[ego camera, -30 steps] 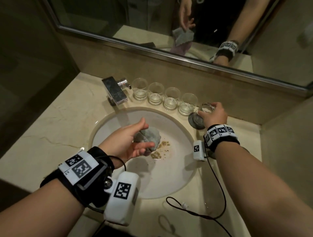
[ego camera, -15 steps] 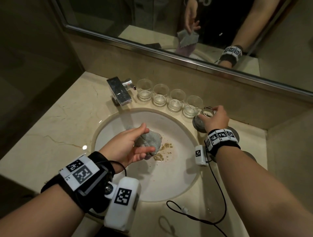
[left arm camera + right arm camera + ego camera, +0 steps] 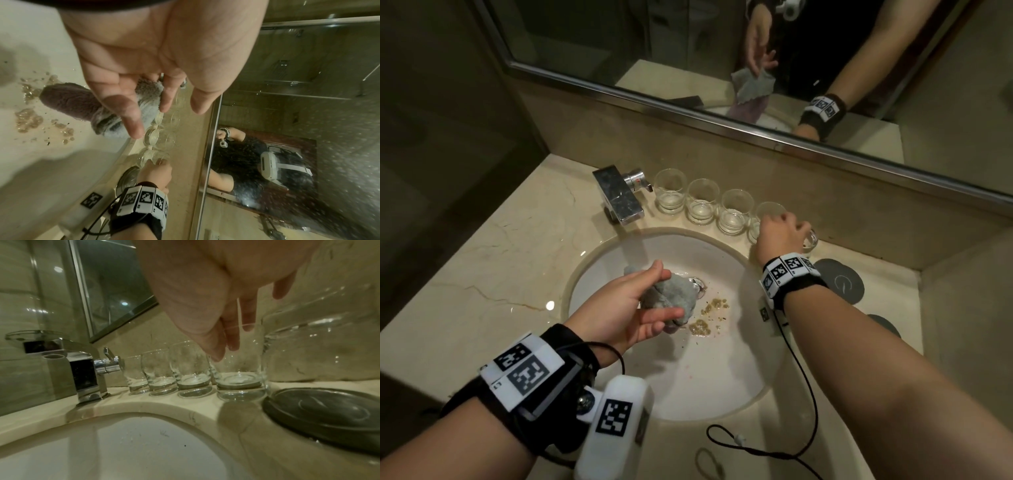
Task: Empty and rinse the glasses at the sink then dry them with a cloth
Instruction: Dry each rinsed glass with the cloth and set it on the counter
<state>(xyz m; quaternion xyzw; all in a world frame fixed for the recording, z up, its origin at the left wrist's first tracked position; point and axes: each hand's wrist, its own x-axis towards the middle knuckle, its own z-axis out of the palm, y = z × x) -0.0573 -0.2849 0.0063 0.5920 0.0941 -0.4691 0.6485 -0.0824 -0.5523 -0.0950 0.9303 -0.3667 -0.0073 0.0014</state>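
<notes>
The right hand hides most of the fifth glass, so its grip stays unclear.

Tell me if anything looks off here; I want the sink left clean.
Yes. Brownish, wet clumps of residue lie on the white basin beside the drain, with small dark specks scattered around them. They sit just right of the cloth that the left hand holds. The glasses stand upright in a tidy row.
</notes>
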